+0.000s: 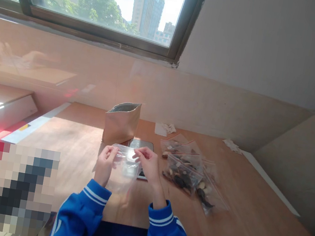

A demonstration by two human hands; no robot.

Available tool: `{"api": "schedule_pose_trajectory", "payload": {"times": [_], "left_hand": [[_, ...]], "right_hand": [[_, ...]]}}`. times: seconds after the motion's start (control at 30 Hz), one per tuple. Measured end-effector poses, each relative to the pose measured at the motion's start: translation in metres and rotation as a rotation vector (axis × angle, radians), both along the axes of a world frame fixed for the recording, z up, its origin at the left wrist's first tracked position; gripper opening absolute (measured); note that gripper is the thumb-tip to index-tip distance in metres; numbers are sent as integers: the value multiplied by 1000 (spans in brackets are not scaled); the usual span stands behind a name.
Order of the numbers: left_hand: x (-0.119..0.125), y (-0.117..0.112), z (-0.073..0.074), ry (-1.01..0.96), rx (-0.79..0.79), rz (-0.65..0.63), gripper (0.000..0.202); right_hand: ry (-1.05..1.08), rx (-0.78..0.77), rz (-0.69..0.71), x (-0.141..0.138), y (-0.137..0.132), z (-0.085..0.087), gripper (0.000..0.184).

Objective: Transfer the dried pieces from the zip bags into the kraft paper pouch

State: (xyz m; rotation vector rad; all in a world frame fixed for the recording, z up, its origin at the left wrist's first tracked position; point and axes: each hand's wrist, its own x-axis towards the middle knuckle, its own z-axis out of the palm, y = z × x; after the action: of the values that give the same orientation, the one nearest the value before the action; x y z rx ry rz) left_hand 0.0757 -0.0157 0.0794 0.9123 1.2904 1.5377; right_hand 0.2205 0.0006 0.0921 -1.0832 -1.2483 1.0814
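Note:
Between my two hands hangs a clear plastic zip bag (123, 178), see-through and with nothing visible inside. My left hand (105, 161) pinches its upper left corner. At the upper right corner, the thumb and fingers of my right hand (147, 161) are closed on the bag's top edge. Behind the bag is a small silver scale (147, 147), partly hidden by the bag and my right hand. A brown kraft paper pouch (120, 124) stands upright with its silvery mouth open, just beyond my left hand.
Several filled zip bags (182, 174) with dark and pale dried pieces lie to the right of my right hand. White paper scraps (166, 128) sit at the back of the wooden table (252, 202). A blurred patch (16, 187) covers the lower left. The wall and window are behind.

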Motion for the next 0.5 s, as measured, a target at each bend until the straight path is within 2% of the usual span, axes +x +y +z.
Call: {"api": "schedule_pose_trajectory", "payload": {"times": [0.07,0.17,0.27,0.33,0.37,0.43,0.5], "left_hand": [[-3,-2,7,42,3,-4,31],[-10,-3,8,61,-16,81,32],[-17,0,3,39,-86,164,32],[-20,-1,-1,2,-97,139,33],[-20,-3,-3,-24,-90,109,35],[-18,-14,-8,-77,-97,50,42],[-13,-29,-14,-107,-186,7,49]], "right_hand": [[36,-1,-43,-1,0,-7,30],[60,2,-39,0,-11,-24,50],[88,-139,167,0,-34,-47,62],[91,-214,302,-2,-50,-60,63],[93,-235,326,-3,-55,-65,61],[113,-240,262,-5,-61,-70,53],[136,-199,142,-6,-60,-70,45]]}}
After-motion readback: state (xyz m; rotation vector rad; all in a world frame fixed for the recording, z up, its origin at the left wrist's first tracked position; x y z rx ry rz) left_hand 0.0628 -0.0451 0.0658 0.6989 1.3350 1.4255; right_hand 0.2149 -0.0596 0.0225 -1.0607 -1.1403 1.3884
